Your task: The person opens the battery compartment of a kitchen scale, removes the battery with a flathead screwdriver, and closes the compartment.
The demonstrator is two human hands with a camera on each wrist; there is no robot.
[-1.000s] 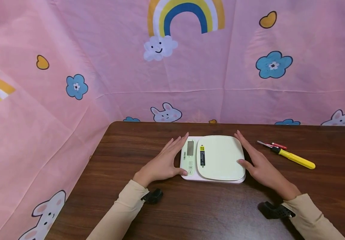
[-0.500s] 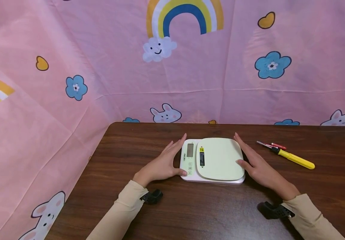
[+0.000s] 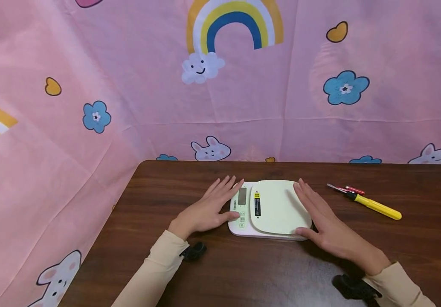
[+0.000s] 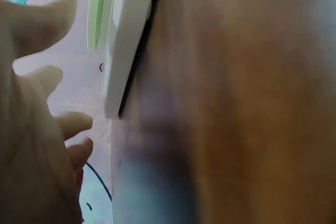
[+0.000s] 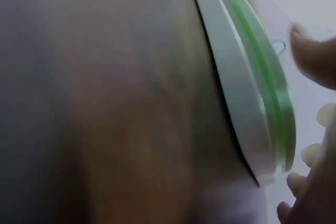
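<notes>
A white kitchen scale (image 3: 279, 207) lies flat on the table, its display (image 3: 242, 196) and buttons towards the left and a square pale platform on the right. At its left end is my left hand (image 3: 207, 209), fingers straight and spread, thumb tip over the buttons. My right hand (image 3: 328, 226) is at the other end, fingers extended over the platform's right edge. In the left wrist view the fingers (image 4: 76, 124) show a gap to the scale's side (image 4: 123, 51). The right wrist view likewise shows the thumb (image 5: 315, 59) apart from the platform (image 5: 281, 103).
A screwdriver with a yellow handle (image 3: 378, 207) lies right of the scale, beside a small red pen-like item (image 3: 355, 190). Pink printed cloth (image 3: 159, 85) hangs behind and to the left of the brown wooden table (image 3: 243, 273).
Both hands have come off the scale's sides to just over its ends. The right hand has shifted slightly inward over the platform. The head view has tilted up a little.
</notes>
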